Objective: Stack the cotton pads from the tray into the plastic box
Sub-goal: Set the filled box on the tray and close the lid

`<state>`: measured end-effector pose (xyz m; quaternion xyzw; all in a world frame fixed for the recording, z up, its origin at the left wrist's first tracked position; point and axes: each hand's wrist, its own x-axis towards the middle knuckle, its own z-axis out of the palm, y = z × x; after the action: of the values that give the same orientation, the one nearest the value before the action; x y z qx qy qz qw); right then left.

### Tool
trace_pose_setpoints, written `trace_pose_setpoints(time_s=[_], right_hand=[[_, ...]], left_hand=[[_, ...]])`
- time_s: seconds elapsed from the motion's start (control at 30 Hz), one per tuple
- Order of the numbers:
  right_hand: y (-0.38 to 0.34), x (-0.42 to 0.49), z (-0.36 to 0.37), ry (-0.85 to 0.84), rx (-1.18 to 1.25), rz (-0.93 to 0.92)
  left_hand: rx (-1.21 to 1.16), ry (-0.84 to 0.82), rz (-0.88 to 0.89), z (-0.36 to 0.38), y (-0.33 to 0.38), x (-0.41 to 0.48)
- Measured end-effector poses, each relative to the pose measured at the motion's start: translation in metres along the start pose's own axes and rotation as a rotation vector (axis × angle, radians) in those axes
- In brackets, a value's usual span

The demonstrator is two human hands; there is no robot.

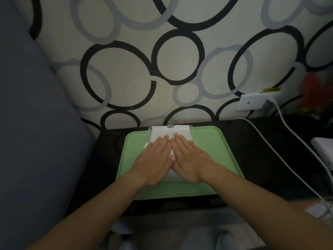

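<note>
Pressing down near the middle of the green tray (212, 147), the left hand (155, 159) lies flat with straight fingers held together, gripping nothing. Beside its thumb, the cotton pads (171, 175) show as a white strip between and below the two palms. I cannot tell whether they sit in the clear plastic box (182, 131) at the tray's far edge or just in front of it. The right hand (191, 159) mirrors the left, flat and unclenched, with fingertips on the box's white surface. Uneven pressure from two flat palms would likely shear the soft stack sideways. A forward shove could slide the light box over the tray rim toward the wall. Farther right, the white cable (281, 152) on the dark table (252, 141) could catch a withdrawing forearm.
</note>
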<state>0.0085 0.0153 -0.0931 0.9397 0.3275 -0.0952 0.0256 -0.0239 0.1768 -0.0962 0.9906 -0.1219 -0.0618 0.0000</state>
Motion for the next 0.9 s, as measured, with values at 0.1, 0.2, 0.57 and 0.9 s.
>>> trace_pose_setpoints(time_s=[0.1, 0.2, 0.57, 0.9], right_hand=[[-0.002, 0.001, 0.0, -0.012, -0.008, 0.012], [-0.002, -0.002, 0.002, 0.005, 0.007, 0.013], [0.056, 0.008, 0.007, 0.283, 1.181, 0.574], [0.073, 0.0, 0.004, 0.398, 1.39, 0.328]], left_hand=[[-0.045, 0.0, -0.024, -0.001, 0.005, 0.001], [-0.044, -0.015, -0.064, 0.003, 0.007, 0.003], [-1.232, 0.184, -0.727, 0.005, -0.053, 0.016], [-1.47, 0.229, -0.502, 0.0, -0.066, 0.012]])
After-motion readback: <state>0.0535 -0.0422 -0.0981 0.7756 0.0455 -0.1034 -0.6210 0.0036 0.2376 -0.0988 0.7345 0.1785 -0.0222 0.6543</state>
